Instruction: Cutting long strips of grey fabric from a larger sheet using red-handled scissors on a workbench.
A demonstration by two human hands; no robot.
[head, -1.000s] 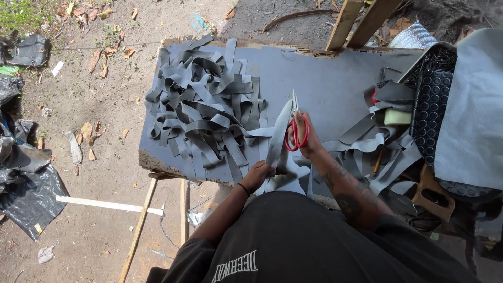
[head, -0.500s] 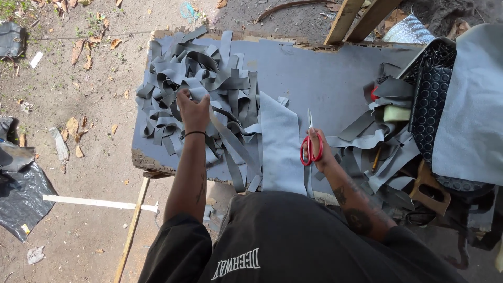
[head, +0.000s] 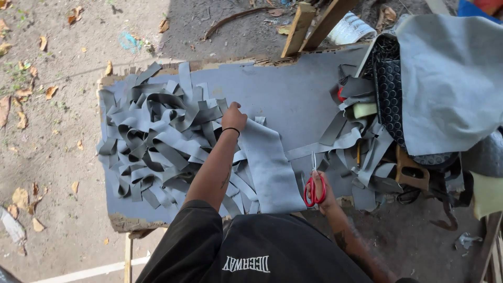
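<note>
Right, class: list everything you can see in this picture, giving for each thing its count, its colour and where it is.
table: one, grey top, centre.
cut strips: a heap, too many to count, grey, left part of the table.
wide sheet: one, grey, near edge, beside the heap.
scissors: one pair, red handles, near edge, right of the sheet.
loose strips: several, grey, right part of the table.
dotted mat: one, black, right end.
large sheet: one, grey, draped over the right end.
wooden slats: two, tan, behind the table.
dry leaves: many, brown, on the dirt at left.
left hand: on the top end of the wide sheet.
right hand: holding the scissors.
</note>
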